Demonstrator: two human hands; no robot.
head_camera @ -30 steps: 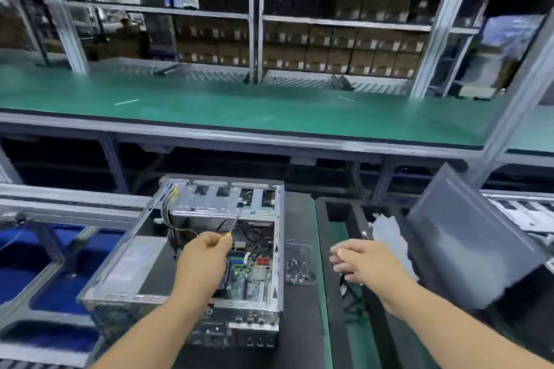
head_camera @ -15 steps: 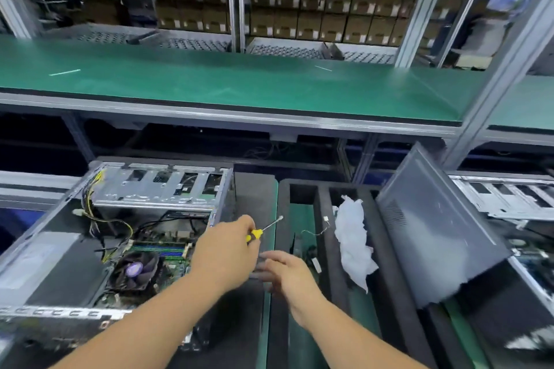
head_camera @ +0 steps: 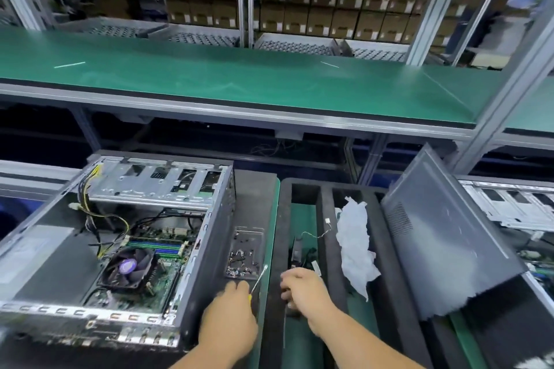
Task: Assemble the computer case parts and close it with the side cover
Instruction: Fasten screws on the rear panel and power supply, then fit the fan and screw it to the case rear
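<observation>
An open computer case (head_camera: 209, 237) lies on its side at the left, showing the motherboard, a fan (head_camera: 129, 266) and the drive cage (head_camera: 156, 183). My left hand (head_camera: 230, 317) grips a small yellow-handled screwdriver (head_camera: 259, 277) just right of the case, its shaft pointing up toward a clear tray of screws (head_camera: 244, 252). My right hand (head_camera: 305, 290) hovers over the black foam tray (head_camera: 281, 219), fingers curled; I cannot tell whether it holds anything. The grey side cover (head_camera: 443, 243) leans tilted at the right.
A crumpled white wrapper (head_camera: 356, 243) and a small wired part (head_camera: 314, 234) lie in the foam tray's slots. Another open chassis (head_camera: 515, 207) sits at far right. A green bench (head_camera: 239, 81) runs across behind, with shelves of boxes beyond.
My left hand drew out of the case with the screwdriver and came down beside the screw tray. My right hand moved left toward it, then back over the foam tray.
</observation>
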